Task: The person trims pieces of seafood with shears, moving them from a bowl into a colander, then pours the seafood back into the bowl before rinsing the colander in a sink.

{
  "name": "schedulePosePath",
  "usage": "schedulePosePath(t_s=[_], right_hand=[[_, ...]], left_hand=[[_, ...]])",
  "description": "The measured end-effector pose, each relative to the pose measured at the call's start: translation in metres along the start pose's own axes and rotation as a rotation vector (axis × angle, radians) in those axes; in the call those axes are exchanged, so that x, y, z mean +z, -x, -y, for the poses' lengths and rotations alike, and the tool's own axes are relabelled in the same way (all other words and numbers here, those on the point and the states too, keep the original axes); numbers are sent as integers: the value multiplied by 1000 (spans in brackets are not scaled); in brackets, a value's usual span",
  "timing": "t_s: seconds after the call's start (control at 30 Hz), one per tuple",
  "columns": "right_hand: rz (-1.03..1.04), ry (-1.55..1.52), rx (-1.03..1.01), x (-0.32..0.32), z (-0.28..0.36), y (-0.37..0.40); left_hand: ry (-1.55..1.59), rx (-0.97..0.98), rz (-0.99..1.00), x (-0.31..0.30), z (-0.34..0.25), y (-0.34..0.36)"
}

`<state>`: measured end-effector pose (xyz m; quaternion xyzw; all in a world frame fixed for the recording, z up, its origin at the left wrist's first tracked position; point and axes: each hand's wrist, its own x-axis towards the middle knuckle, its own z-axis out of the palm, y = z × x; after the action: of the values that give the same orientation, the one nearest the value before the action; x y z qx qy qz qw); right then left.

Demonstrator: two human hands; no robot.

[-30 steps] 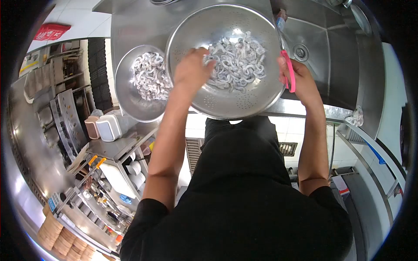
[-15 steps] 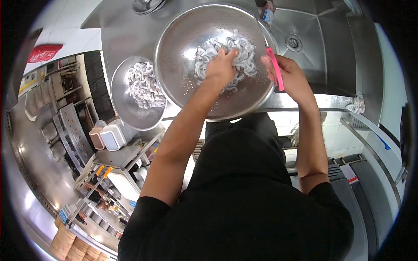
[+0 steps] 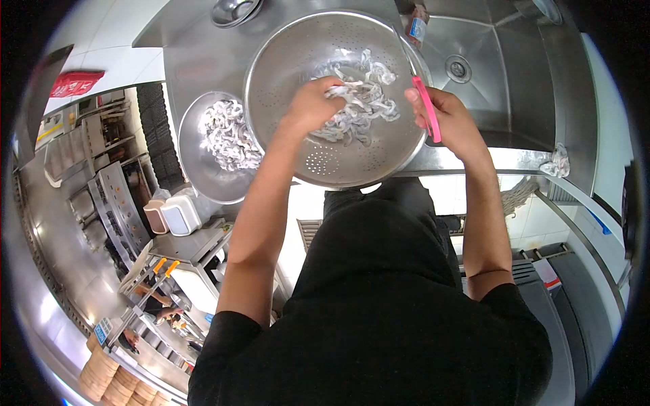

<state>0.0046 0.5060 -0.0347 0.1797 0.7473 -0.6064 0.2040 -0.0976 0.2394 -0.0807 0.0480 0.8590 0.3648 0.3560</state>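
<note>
A wide steel colander [image 3: 277, 74] stands in front of me, holding a pile of wet, grey-white curled strips [image 3: 365, 101] whose exact kind I cannot make out. My left hand [image 3: 315, 105] is over the left side of this pile, its fingers closed on some of the strips. At the colander's right rim, my right hand [image 3: 447, 118] grips pink-handled scissors [image 3: 426, 108], their metal blades pointing up and away along the rim. Left of the colander sits a smaller steel bowl [image 3: 196, 159] filled with more of the same strips [image 3: 230, 139].
To the right is a steel sink [image 3: 474, 101] with a drain, and a labelled bottle [image 3: 417, 27] by its far left corner. Small steel bowls [image 3: 233, 10] are at the back. A crumpled white cloth [image 3: 556, 161] lies on the right edge. Other people's arms [image 3: 159, 304] show at lower left.
My left hand has moved left from the middle of the pile, and the strips there lie more spread out. The right hand and scissors have stayed almost in place.
</note>
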Motion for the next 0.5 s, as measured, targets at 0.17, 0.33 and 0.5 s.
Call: schedulePosePath(t_s=[0.17, 0.33, 0.5], right_hand=[[10, 1, -17, 2, -2, -2], [22, 8, 4, 2, 2, 0], [5, 31, -28, 3, -4, -4]], left_hand=[[124, 15, -58, -43, -2, 28], [263, 19, -88, -80, -13, 60], [255, 32, -185, -106, -23, 92]])
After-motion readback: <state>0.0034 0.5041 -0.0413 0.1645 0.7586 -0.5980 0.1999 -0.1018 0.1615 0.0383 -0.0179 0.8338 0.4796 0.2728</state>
